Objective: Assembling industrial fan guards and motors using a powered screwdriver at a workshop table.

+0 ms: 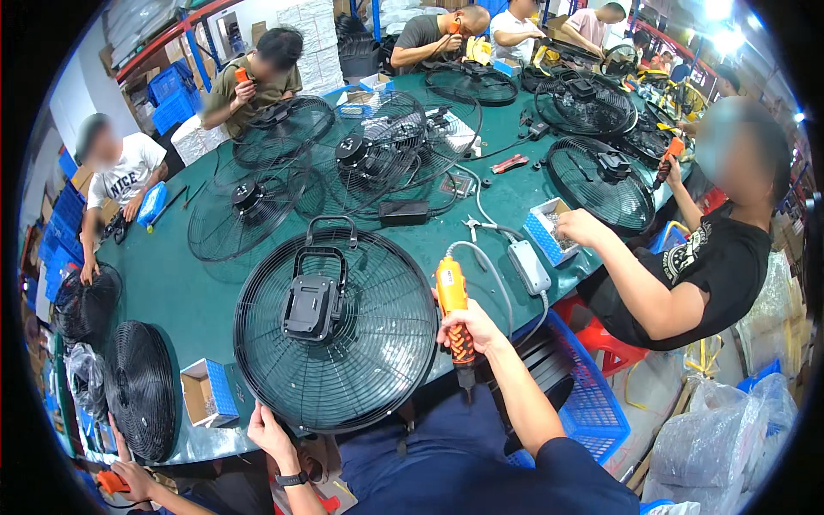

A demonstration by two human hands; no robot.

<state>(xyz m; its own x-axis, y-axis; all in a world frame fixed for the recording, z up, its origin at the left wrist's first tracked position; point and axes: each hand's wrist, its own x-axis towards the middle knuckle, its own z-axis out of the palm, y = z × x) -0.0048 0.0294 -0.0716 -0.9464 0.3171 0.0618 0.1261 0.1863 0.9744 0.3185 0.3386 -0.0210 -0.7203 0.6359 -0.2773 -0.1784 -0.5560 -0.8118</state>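
The fan (pixel 335 343) lies at the table's (pixel 159 266) near edge, the left grip (pixel 273 436) at its near rim. Left of it sits a parts box (pixel 221 390), then a stack of guards (pixel 142 390). Just right is the electric screwdriver (pixel 453 287), in the right grip (pixel 470 328). Behind lies an adapter (pixel 403 212), then more fans (pixel 350 151). A basket (pixel 592 386) sits below table level, right.

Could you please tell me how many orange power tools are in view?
5 visible: a tool in the wearer's right hand, a second at lower left, a third at upper left, a fourth at top centre, a fifth at right. More may be hidden.
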